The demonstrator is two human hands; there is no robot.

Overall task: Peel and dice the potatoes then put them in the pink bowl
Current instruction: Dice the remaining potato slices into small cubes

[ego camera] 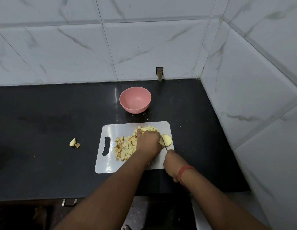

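A white cutting board (109,165) lies on the black counter and carries a heap of diced potato (125,147), some pieces browned. At the board's right edge sits a peeled potato piece (167,139), pale yellow with a flat cut face. My left hand (148,143) rests curled on the potato beside the blade, hiding part of it. My right hand (173,165) grips a knife (164,143) whose blade stands against the potato piece. The pink bowl (135,99) stands behind the board and holds nothing.
Two potato scraps (74,143) lie on the counter left of the board. Tiled walls close the back and the right side (254,97). The counter's front edge (44,199) runs below my arms, with a metal handle (69,202) under it.
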